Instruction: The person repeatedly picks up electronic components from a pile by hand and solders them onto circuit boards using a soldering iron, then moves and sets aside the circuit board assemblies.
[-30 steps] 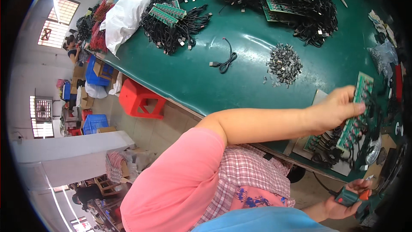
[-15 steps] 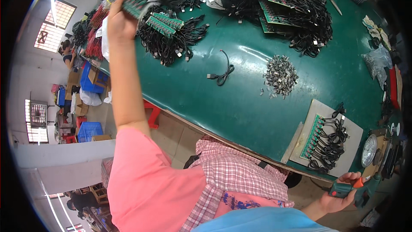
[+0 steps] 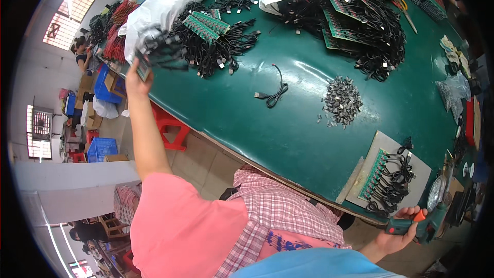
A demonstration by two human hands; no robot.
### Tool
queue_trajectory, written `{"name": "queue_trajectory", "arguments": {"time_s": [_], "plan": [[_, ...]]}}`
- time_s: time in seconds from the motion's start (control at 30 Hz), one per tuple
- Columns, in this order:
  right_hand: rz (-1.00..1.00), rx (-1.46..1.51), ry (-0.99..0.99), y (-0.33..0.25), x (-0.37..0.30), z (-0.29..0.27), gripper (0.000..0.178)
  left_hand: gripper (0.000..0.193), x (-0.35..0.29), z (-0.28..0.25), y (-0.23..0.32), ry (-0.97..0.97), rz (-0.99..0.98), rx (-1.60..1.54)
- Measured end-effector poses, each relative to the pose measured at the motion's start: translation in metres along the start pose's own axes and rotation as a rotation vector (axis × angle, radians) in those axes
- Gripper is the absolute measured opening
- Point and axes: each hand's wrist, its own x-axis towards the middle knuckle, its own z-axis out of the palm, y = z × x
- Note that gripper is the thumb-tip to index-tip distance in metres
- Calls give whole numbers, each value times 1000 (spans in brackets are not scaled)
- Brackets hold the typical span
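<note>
Head view: left hand (image 3: 138, 84) holds board (image 3: 144, 71), cables (image 3: 169, 55) rightward, long axis blurred.

Cabled circuit board (image 3: 144, 73) in the left fingers (image 3: 135, 67), motion-blurred, details indistinct.

no words, labels, numbers or signs I can read from here, any print on the narrow green rectangular circuit board (image 3: 372, 175) at near right too small for me
</note>
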Motion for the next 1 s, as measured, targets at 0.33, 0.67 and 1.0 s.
{"name": "queue_trajectory", "arguments": {"time_s": [0.33,0.67,1.0], "plan": [[86,104,-21,13,9,8,44,31,15,-147,-81,749,37,64],[125,101,68,15,-11,5,46,47,-22,-101,-91,479,235,1968],[142,34,122,14,-17,-11,49,33,-125,172,-118,-172,1099,1530]]}}
